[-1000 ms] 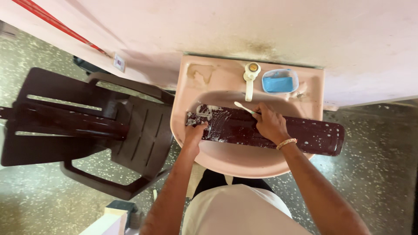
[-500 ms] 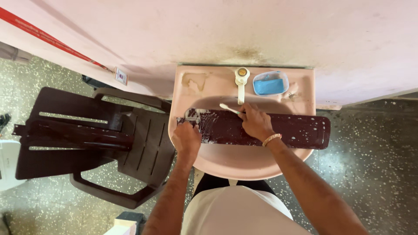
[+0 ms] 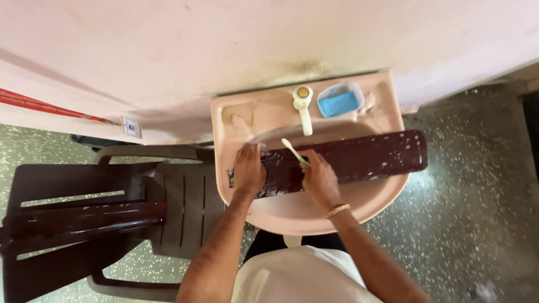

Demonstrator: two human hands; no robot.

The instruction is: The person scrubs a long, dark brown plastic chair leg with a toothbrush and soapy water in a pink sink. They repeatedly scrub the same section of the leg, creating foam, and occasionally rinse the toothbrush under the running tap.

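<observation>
A long dark brown slat point(image 3: 365, 160), flecked with white foam, lies across a pink washbasin point(image 3: 387, 191). My left hand point(image 3: 249, 170) presses down on the slat's left end. My right hand point(image 3: 318, 178) grips a pale toothbrush point(image 3: 292, 150) whose handle sticks up and away, with the bristle end hidden under my fingers against the slat. A thin bangle sits on my right wrist.
A white tap point(image 3: 303, 104) and a blue soap dish point(image 3: 339, 101) sit on the basin's back rim. A dark brown plastic chair point(image 3: 112, 219) stands to the left on speckled floor. A pink wall point(image 3: 224, 50) runs behind.
The view has shifted so the basin sits more to the right and tilted. My hands stay on the slat; the right one has moved slightly along it with the toothbrush.
</observation>
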